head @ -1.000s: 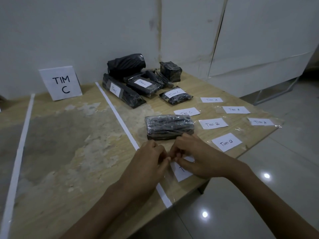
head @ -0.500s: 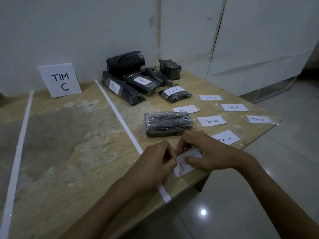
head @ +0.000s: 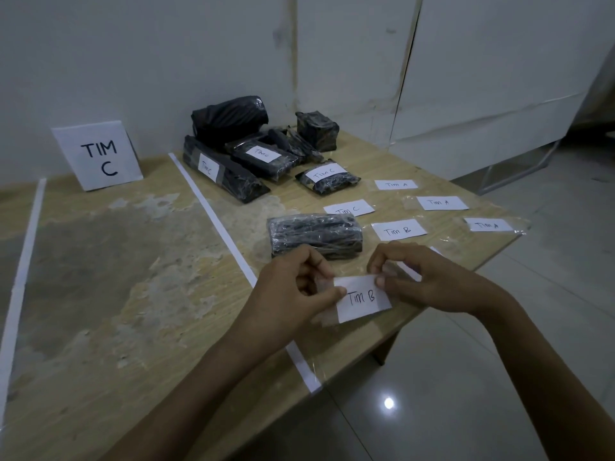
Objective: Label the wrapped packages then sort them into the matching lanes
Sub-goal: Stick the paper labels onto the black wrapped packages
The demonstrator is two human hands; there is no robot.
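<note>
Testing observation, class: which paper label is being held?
The nearest Tim B label, pinched by the left hand and right hand; the other labels lie untouched.

Wrapped package [head: 314, 235] blocks ahead; bare lane [head: 116, 277] leftward.

Black packages [head: 314, 235], white labels [head: 362, 297]

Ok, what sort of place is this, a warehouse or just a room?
Probably a makeshift sorting station in a plain room: a worn wooden table split by white tape strips, a handwritten TIM C sign by the bare wall, and loose labels beside wrapped packages.
</note>
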